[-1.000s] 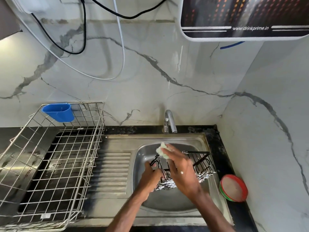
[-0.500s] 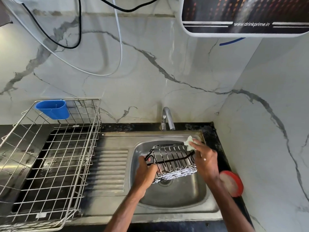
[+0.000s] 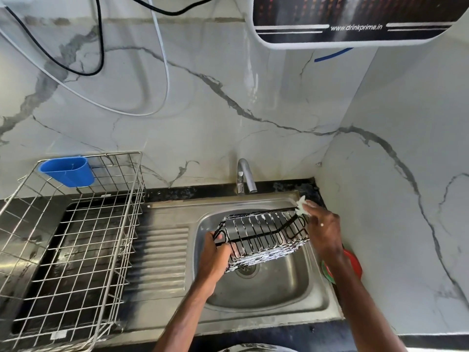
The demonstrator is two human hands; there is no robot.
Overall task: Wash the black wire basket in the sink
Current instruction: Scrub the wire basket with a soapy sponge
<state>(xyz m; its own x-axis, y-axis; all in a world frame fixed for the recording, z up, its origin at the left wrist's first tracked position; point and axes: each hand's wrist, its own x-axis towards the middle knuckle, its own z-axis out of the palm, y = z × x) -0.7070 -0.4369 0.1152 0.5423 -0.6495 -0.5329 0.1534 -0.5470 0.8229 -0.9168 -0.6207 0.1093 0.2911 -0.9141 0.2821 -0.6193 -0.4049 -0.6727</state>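
The black wire basket [image 3: 264, 237], streaked with white soap foam, is held tilted above the steel sink bowl [image 3: 279, 283]. My left hand [image 3: 215, 255] grips the basket's left end, fingers curled round the wires. My right hand [image 3: 323, 228] holds a pale, sudsy scrubber [image 3: 301, 206] against the basket's far right corner. The tap [image 3: 245, 176] stands behind the bowl, and no water is running from it.
A large steel wire dish rack [image 3: 76, 240] stands on the counter at left, with a blue plastic cup [image 3: 66, 171] hung on its back rim. A red and green round dish [image 3: 354, 262] lies right of the sink, partly behind my right arm. The marble wall is close at right.
My right hand has slid the scrubber from the basket's left side across to its far right corner. The basket has been turned so its open side shows more.
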